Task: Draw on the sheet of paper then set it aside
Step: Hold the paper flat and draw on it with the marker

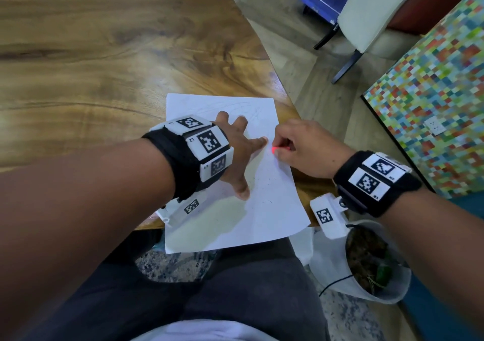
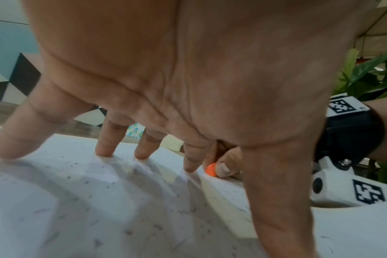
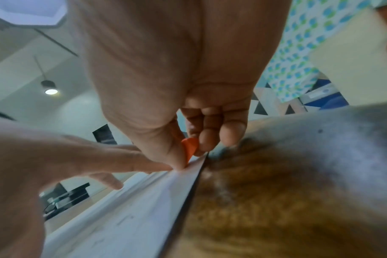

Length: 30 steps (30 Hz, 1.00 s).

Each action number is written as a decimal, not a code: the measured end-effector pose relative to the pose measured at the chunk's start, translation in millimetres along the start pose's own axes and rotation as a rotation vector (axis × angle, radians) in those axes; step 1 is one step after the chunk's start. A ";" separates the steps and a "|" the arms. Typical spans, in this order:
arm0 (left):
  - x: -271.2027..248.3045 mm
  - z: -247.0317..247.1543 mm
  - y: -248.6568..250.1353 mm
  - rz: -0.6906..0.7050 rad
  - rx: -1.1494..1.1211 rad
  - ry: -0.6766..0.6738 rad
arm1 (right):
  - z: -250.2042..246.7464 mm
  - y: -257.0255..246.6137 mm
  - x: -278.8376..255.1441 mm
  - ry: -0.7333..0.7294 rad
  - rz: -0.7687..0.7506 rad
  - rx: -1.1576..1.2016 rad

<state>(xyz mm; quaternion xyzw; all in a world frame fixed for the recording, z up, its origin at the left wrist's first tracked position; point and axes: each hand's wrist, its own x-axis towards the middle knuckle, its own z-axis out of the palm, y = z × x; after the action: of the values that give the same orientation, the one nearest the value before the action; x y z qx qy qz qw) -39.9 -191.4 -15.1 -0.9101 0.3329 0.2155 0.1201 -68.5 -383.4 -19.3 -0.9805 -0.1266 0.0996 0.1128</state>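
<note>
White sheet of paper (image 1: 264, 183) lies under splayed left hand (image 1: 235, 154); right hand (image 1: 301, 149) grip pinches orange crayon (image 1: 275, 149).

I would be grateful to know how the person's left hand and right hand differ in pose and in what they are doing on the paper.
The left hand is spread, with straight fingers pressing the sheet of paper; the right hand is curled, pinching a small orange drawing tool.

The left hand lies well inside the sheet; the right hand sits at its right edge, partly over the wooden table.

Both wear tagged wristbands.
</note>
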 end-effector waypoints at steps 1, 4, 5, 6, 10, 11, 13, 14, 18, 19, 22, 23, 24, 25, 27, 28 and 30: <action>0.2 0.6 0.9 0.000 -0.013 0.006 | 0.2 -1.8 -3.0 -0.015 -0.010 -0.010; -1.2 2.7 3.5 -0.005 -0.037 0.016 | 2.4 -14.3 -18.9 -0.110 -0.085 -0.026; -2.5 3.0 4.5 -0.005 -0.033 0.016 | 3.8 -18.9 -24.4 -0.147 -0.120 -0.028; -3.4 3.0 5.3 -0.006 -0.024 0.014 | 4.9 -21.8 -27.8 -0.171 -0.146 -0.030; -3.4 3.9 6.3 -0.001 -0.005 0.014 | 1.6 -13.9 -18.9 -0.095 -0.083 -0.017; -3.2 4.2 6.1 -0.001 -0.002 0.017 | 0.0 -9.6 -14.3 -0.062 -0.054 -0.014; -3.1 4.5 6.2 0.000 0.002 0.016 | -0.8 -5.0 -10.1 -0.035 -0.025 -0.029; -3.1 4.4 6.4 -0.001 0.002 0.014 | 0.4 -6.0 -11.3 -0.042 -0.025 -0.042; -3.8 3.3 6.7 -0.004 -0.008 0.010 | 8.9 -27.6 -32.8 -0.162 -0.171 -0.013; -3.8 3.1 6.8 -0.005 -0.009 0.009 | 10.7 -32.1 -37.5 -0.185 -0.209 0.004; -3.9 2.9 6.7 -0.002 -0.006 0.006 | 8.8 -28.9 -33.4 -0.164 -0.186 -0.025; -4.1 3.0 6.2 0.000 -0.006 0.006 | 6.5 -23.5 -27.4 -0.129 -0.149 -0.040; -4.2 3.2 5.8 0.002 -0.006 0.006 | 4.2 -16.5 -20.2 -0.089 -0.106 -0.045; -4.4 3.4 5.2 0.003 -0.007 0.007 | 1.1 -9.5 -12.9 -0.049 -0.064 -0.045; -4.6 3.8 4.6 0.001 -0.010 0.010 | -4.0 2.5 -0.2 0.012 0.015 -0.055; -4.8 3.7 4.6 -0.001 -0.011 0.010 | -5.7 5.5 3.2 0.027 0.049 -0.055; -4.6 3.1 4.8 -0.007 -0.015 0.011 | -6.1 6.6 2.5 0.030 0.062 -0.046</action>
<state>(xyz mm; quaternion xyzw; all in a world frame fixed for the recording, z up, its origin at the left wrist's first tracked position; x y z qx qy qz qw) -47.2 -191.3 -16.0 -0.9134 0.3287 0.2125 0.1122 -63.3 -390.1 -15.6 -0.9876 -0.0968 0.0855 0.0889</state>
